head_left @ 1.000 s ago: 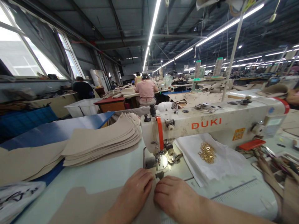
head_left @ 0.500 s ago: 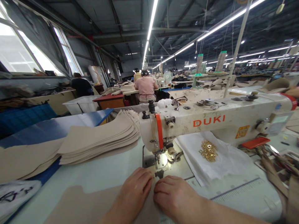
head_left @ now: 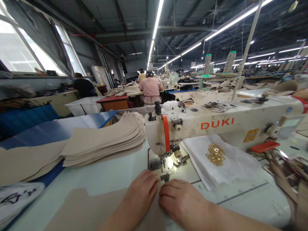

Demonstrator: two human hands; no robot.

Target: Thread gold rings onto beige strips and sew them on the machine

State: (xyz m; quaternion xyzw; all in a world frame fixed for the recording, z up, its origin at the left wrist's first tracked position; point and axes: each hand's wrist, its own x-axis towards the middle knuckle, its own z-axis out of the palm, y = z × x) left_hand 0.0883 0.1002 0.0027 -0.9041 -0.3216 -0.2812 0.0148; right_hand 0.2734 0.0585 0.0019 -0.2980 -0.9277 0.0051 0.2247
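Beige panel (head_left: 81, 208) is lying on the surface (head_left: 106, 176), its far end just before the presser foot (head_left: 167, 163) of the DUKI sewing machine (head_left: 216, 126). Left hand (head_left: 138, 195) and right hand (head_left: 180, 202) are resting on it, fingers together, grip unclear. Stack of beige panels (head_left: 103, 141) is sitting far left.

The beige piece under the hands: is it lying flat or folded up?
Flat: the beige piece lies spread on the pale table under the left hand and right hand. Any fold beneath the hands is hidden.
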